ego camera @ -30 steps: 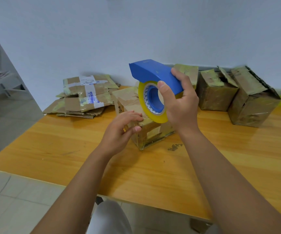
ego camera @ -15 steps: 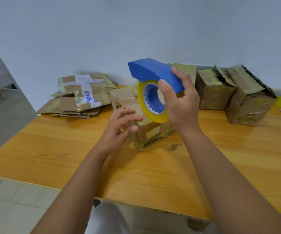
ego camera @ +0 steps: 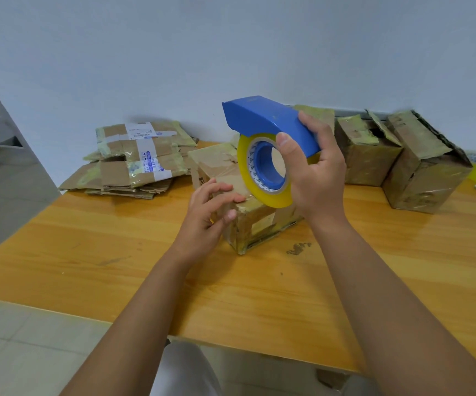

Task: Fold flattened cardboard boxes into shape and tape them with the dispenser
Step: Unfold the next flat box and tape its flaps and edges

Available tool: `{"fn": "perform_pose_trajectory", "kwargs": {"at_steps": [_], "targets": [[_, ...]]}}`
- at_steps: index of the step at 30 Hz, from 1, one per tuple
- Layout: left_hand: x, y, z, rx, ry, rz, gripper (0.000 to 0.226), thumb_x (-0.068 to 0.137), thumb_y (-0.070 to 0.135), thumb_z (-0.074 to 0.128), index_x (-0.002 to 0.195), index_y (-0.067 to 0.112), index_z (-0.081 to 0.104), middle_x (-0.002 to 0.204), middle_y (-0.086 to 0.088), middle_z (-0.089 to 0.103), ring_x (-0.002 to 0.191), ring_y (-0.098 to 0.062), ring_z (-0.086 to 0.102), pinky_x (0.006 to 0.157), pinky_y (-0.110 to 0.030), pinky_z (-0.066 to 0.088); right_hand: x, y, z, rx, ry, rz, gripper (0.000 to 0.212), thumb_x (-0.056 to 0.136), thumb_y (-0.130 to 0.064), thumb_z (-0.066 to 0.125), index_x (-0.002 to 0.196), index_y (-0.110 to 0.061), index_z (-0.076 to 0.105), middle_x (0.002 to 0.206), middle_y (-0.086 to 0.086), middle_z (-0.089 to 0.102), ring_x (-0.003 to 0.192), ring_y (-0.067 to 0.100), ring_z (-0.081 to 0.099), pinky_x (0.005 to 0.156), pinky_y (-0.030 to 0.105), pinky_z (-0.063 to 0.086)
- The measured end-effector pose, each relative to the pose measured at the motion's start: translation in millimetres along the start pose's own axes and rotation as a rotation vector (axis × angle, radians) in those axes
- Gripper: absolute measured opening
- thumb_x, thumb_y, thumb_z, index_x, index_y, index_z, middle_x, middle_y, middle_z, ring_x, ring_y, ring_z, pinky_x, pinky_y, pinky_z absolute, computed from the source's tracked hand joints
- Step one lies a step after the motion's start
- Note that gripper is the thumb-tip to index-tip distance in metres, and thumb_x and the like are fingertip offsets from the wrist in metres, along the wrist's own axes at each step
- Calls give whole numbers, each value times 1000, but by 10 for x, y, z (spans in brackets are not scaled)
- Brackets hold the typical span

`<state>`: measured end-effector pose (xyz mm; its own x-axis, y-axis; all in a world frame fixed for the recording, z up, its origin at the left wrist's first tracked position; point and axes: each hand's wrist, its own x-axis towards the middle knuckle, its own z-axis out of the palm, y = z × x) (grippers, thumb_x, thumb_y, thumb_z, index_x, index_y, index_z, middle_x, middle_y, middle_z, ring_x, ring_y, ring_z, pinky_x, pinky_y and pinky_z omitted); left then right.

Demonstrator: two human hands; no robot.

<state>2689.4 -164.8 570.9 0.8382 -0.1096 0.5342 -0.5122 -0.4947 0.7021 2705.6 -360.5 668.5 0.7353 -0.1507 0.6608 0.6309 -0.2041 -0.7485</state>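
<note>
Box (ego camera: 248, 224) nearer, between hands.

A folded, tape-patched cardboard box (ego camera: 248, 212) stands mid-bench. Above it hangs a blue tape dispenser (ego camera: 268, 121) with a yellow roll. Flattened boxes (ego camera: 134, 161) are stacked at the far left corner; three taped boxes (ego camera: 396, 161) line the far edge.

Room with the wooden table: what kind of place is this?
Probably a plain packing room: a stack of flattened boxes, folded boxes along the white wall, and a blue tape dispenser in the right hand.
</note>
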Motion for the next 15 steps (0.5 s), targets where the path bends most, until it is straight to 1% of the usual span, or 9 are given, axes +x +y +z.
{"fn": "perform_pose_trajectory", "kwargs": {"at_steps": [2,4,6,8,10,12,14,15], "targets": [[-15,26,10,4,7,1,31,94,46,50,123,56,55,138,21,44,148,-10,20,117,-36,22,1,-2,1,-2,2,-1,43,92,-38,64,129,-17,59,108,-23,56,93,-9,56,76,8,44],[-28,57,5,-5,-6,-6,32,95,45,49,124,57,55,141,21,44,149,-9,18,117,-33,21,-2,-4,-3,-5,1,-2,43,92,-38,64,129,-17,59,109,-23,56,94,-9,56,76,8,44],[-50,73,-17,-24,-30,-9,32,96,42,50,126,51,58,144,18,44,150,-7,16,117,-32,20,-9,-5,-9,-6,-1,0,44,91,-38,64,130,-18,59,109,-24,56,94,-9,56,76,8,44],[-71,93,-53,-61,-53,-26,34,97,31,50,127,45,59,146,15,44,150,-6,15,118,-32,19,-11,-7,-10,-11,-4,1,45,91,-40,64,130,-19,58,109,-24,56,94,-8,57,76,9,45],[-65,157,-80,-134,-45,-102,39,93,22,44,123,41,61,143,17,48,148,0,19,117,-24,20,-9,-12,-5,-18,-8,2,46,90,-43,63,130,-19,58,109,-24,55,94,-7,57,76,10,46],[-22,238,-76,-200,27,-182,32,96,27,42,116,36,65,135,18,55,143,3,28,110,-16,25,-6,-18,2,-21,-9,4,47,90,-44,63,131,-20,58,109,-25,55,94,-8,57,77,12,47],[24,279,-30,-221,104,-203,19,100,36,51,105,34,70,126,18,61,139,0,36,108,-19,30,-3,-19,4,-27,-9,-1,46,90,-43,63,130,-20,58,109,-26,55,94,-10,57,77,12,48],[34,271,-2,-209,127,-190,14,97,40,57,100,35,70,123,19,63,138,-1,38,109,-23,32,-1,-20,3,-28,-8,-2,46,90,-42,63,130,-20,58,108,-26,55,94,-10,56,77,11,47]]}}
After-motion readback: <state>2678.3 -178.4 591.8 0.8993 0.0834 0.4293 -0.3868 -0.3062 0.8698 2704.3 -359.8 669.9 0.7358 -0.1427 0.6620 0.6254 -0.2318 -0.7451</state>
